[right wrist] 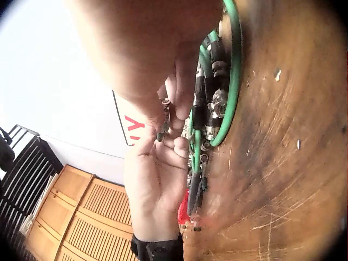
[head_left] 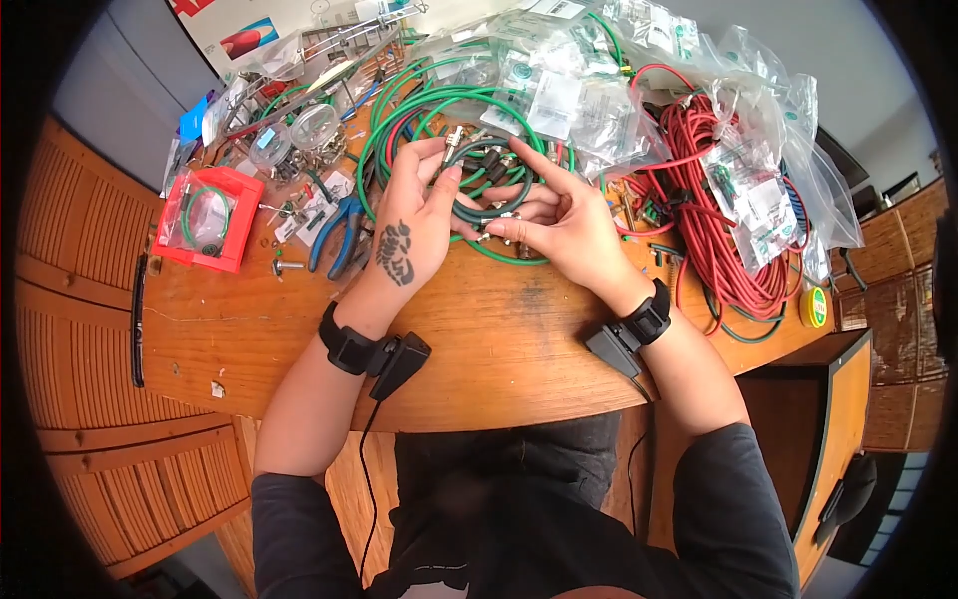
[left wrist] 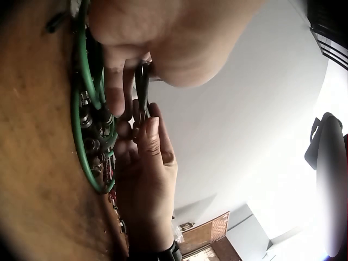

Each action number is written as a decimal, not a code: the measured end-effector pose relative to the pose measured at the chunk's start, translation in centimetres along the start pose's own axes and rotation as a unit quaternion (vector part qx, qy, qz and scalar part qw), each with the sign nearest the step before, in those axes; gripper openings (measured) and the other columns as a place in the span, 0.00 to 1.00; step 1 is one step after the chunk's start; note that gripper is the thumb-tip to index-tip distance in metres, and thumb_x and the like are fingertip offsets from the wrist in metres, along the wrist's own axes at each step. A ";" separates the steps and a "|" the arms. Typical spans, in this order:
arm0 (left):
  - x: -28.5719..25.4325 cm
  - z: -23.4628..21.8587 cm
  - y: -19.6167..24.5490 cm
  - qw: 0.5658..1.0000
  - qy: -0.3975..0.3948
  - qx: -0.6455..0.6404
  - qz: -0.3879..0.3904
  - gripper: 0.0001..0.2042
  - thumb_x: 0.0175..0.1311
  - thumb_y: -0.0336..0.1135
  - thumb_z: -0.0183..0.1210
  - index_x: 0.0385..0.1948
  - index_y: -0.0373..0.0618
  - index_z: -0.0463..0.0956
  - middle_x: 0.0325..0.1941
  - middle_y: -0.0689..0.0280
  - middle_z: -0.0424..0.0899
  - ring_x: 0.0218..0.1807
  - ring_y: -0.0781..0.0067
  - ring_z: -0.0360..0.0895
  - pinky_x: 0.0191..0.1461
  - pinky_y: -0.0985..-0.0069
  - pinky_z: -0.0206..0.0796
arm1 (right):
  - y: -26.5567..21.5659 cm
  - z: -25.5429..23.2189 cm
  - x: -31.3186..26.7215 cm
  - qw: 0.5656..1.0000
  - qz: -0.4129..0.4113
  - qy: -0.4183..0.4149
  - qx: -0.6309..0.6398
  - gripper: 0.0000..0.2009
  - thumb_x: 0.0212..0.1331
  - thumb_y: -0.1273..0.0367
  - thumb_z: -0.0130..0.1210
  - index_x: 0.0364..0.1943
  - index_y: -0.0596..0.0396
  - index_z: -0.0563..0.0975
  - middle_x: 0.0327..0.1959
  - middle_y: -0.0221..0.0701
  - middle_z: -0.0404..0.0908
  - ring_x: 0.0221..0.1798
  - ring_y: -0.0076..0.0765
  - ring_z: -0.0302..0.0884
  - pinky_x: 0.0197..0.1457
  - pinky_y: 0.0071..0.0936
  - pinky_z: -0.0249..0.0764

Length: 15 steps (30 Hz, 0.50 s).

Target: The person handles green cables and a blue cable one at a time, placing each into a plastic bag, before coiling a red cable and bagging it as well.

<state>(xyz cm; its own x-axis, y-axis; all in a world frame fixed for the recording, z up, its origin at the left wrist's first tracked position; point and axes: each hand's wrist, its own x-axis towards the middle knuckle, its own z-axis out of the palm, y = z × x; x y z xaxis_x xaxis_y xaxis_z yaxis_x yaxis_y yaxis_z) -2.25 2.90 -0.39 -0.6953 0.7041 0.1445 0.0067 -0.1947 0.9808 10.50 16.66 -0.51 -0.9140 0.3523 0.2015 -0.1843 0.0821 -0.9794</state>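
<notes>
Both hands hold a small coil of dark green cable [head_left: 491,213] between them, over the middle of the wooden table. The left hand [head_left: 412,215] pinches it at the left, with a silver connector [head_left: 454,138] standing up by the thumb. At the coil's lower right, the right hand [head_left: 579,225] grips with its thumb, and its index finger reaches along the top. In the left wrist view the dark cable [left wrist: 142,87] runs between the two hands. Beneath them lie bright green cables [left wrist: 80,130] with several metal connectors [right wrist: 217,103].
Clear plastic bags [head_left: 549,90] are heaped at the back. A red cable bundle [head_left: 704,200] lies at the right, near a small yellow tin [head_left: 814,307]. At the left are a red bin [head_left: 235,225], blue-handled pliers [head_left: 339,238], a bolt [head_left: 287,266] and clear round containers [head_left: 317,130].
</notes>
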 end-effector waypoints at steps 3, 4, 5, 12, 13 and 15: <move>-0.5 -0.1 0.9 0.998 -0.017 0.067 -0.003 0.20 0.73 0.27 0.47 0.63 0.34 0.56 0.58 0.52 0.75 0.28 0.73 0.80 0.25 0.80 0.71 | 0.4 -0.3 0.2 0.998 0.004 0.007 -0.059 0.36 0.52 0.74 0.69 0.68 0.57 0.65 0.39 0.32 0.86 0.34 0.15 0.80 0.40 0.17 0.77; -0.6 0.0 1.2 0.998 -0.017 0.067 -0.003 0.20 0.73 0.27 0.47 0.63 0.34 0.56 0.58 0.52 0.75 0.28 0.73 0.80 0.25 0.80 0.71 | 0.5 -0.3 0.3 0.996 0.006 0.011 -0.089 0.35 0.51 0.73 0.70 0.66 0.56 0.68 0.37 0.30 0.86 0.31 0.13 0.79 0.37 0.17 0.76; -0.8 0.2 1.4 0.998 -0.019 0.066 -0.010 0.21 0.72 0.27 0.47 0.64 0.34 0.56 0.56 0.54 0.75 0.25 0.74 0.78 0.23 0.80 0.70 | 0.6 -0.4 0.3 0.996 0.006 0.011 -0.090 0.35 0.51 0.73 0.70 0.66 0.56 0.68 0.37 0.30 0.86 0.31 0.13 0.79 0.37 0.17 0.76; -0.9 0.5 1.3 0.995 0.023 0.081 -0.043 0.24 0.72 0.29 0.50 0.68 0.37 0.58 0.51 0.58 0.74 0.20 0.77 0.76 0.18 0.80 0.65 | 0.4 -0.2 0.0 0.995 0.003 -0.024 -0.096 0.26 0.51 0.73 0.69 0.57 0.52 0.77 0.24 0.22 0.80 0.25 0.11 0.72 0.29 0.16 0.69; -0.9 0.5 1.2 0.996 0.023 0.081 -0.043 0.24 0.72 0.29 0.50 0.68 0.37 0.58 0.51 0.58 0.74 0.20 0.77 0.76 0.18 0.80 0.65 | 0.4 -0.2 0.0 0.994 0.001 -0.042 -0.103 0.25 0.51 0.74 0.69 0.56 0.51 0.77 0.23 0.21 0.80 0.24 0.12 0.72 0.29 0.17 0.69; -0.8 0.4 1.3 0.994 0.036 0.100 -0.038 0.22 0.73 0.31 0.49 0.66 0.36 0.62 0.49 0.57 0.77 0.19 0.78 0.77 0.18 0.80 0.66 | 0.4 -0.3 0.0 0.992 -0.007 -0.052 -0.119 0.25 0.52 0.75 0.68 0.57 0.50 0.77 0.24 0.22 0.79 0.25 0.12 0.72 0.29 0.17 0.69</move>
<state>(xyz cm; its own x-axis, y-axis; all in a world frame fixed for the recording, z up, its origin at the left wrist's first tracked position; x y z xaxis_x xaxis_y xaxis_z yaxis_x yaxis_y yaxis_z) -1.38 2.38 0.81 -0.7486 0.6597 0.0666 0.0907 0.0023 0.9959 10.58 16.96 -0.87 -0.9465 0.2530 0.2005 -0.1177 0.3078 -0.9441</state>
